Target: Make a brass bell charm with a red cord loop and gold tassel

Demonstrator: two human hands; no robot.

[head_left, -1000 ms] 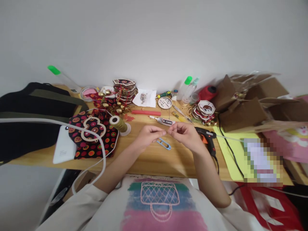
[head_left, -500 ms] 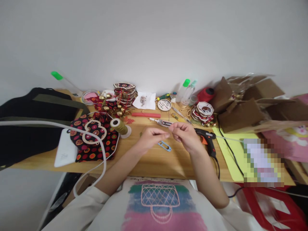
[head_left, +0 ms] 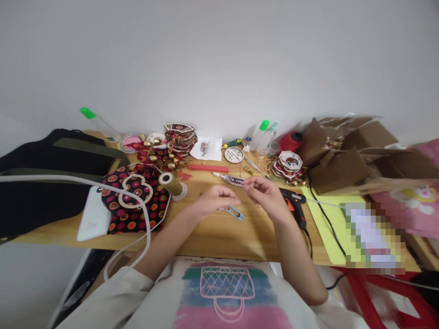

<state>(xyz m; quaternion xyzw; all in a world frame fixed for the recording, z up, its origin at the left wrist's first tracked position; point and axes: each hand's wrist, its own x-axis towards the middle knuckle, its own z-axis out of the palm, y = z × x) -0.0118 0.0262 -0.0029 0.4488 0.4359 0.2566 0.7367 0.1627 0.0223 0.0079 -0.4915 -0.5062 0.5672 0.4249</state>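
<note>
Over the middle of the table, my left hand (head_left: 216, 201) is closed in a pinch. My right hand (head_left: 263, 194) pinches too, a short gap away on the right. Whatever the fingertips hold is too fine to make out. Just below the left fingertips lies a small light-blue slotted piece (head_left: 239, 216). Behind the right fingers is a glue tube (head_left: 233, 179) marked B-7000, its right end hidden by that hand. A glue gun (head_left: 293, 197) lies right of my right wrist. Left of my left hand stands a spool of olive thread (head_left: 173, 185).
Patterned dark fabric (head_left: 137, 219) with a wooden gourd-shaped frame (head_left: 150, 194) lies left, crossed by a white cable (head_left: 147, 224). Stacked octagonal pieces (head_left: 290, 161) and an open cardboard box (head_left: 339, 171) stand right. A red strip (head_left: 209, 168) lies behind the hands.
My hands have moved slightly apart, and the left fingertips now sit lower, nearer the blue piece. Both stay pinched. The whole view has shifted a little.
</note>
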